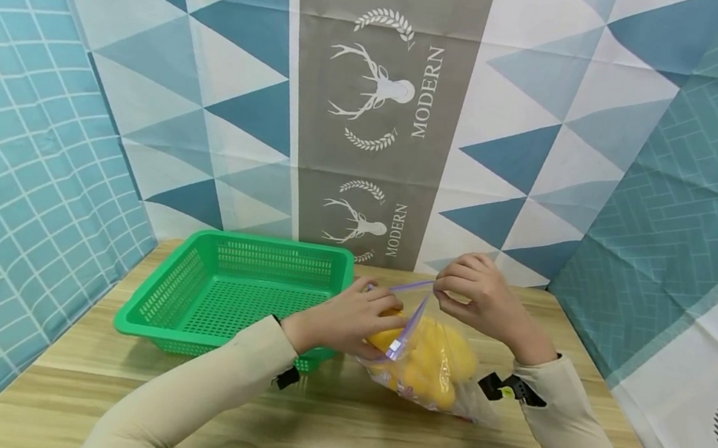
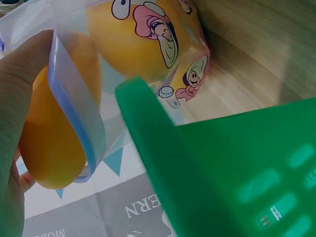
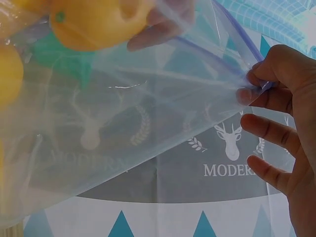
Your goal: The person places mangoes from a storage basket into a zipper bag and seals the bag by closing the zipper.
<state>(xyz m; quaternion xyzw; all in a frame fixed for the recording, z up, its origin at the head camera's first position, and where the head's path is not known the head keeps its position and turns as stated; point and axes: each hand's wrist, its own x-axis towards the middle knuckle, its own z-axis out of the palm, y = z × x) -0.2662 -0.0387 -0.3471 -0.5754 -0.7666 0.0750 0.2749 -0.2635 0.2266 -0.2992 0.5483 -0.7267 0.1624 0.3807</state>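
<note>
A clear zip bag point(image 1: 470, 403) with a purple seal and cartoon prints lies on the table, bulging with several yellow mangoes point(image 1: 425, 367). At its mouth my left hand point(image 1: 354, 320) grips one mango point(image 2: 54, 143), thumb on one side and fingertips on the other. That mango is partly inside the opening, beside the purple seal strip point(image 2: 74, 118). My right hand point(image 1: 487, 299) pinches the upper corner of the bag between thumb and index finger, holding the mouth raised and spread. In the right wrist view its other fingers point(image 3: 269, 133) are spread apart, off the bag.
A green plastic basket point(image 1: 276, 244) with perforated walls stands to the left, its right edge close to my left hand. The wooden table point(image 1: 332, 445) runs back to a patterned cloth wall point(image 1: 364, 180). Tiled-print cloth hangs at both sides.
</note>
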